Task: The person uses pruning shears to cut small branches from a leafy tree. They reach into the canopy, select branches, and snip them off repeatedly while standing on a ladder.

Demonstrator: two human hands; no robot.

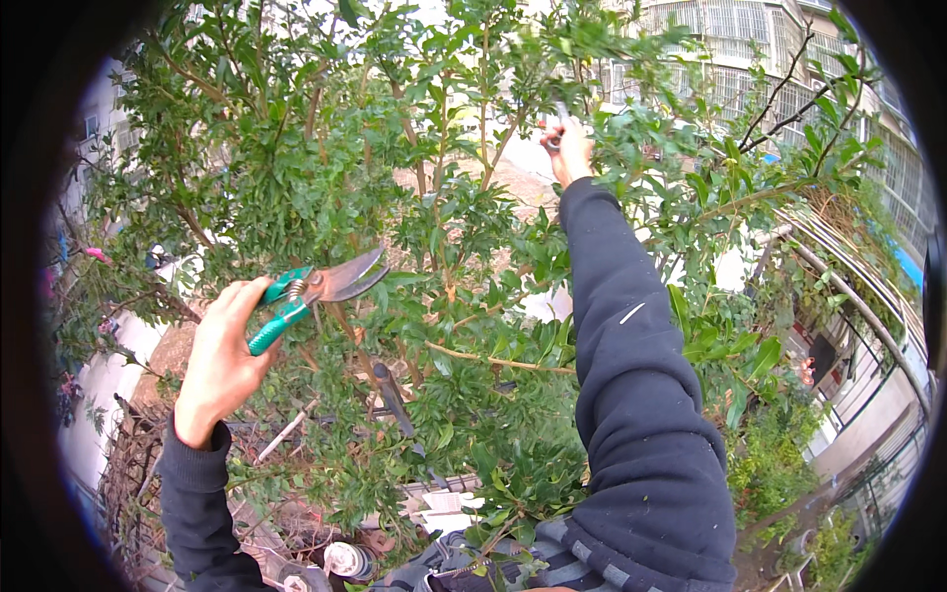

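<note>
My left hand (pixel 231 351) holds a pair of bypass pruning shears (pixel 318 288) with green handles and a visible spring; the curved, brownish blades point up and to the right, slightly apart. Farther off, at the upper right, my right hand (pixel 572 152) reaches into the foliage with its fingers closed around a metal tool (pixel 562 115), whose kind I cannot tell. Leafy green branches (pixel 444 163) of a shrub or small tree surround both hands. A bare-looking thin branch (pixel 503 362) runs across the middle, left of my right sleeve.
A dark pole (pixel 393 399) stands low among the leaves. Bent poles (pixel 851 288) form a frame at the right. Dry twigs (pixel 133 473) tangle at lower left, near a container (pixel 346 560). Buildings with barred windows (pixel 732 22) rise behind.
</note>
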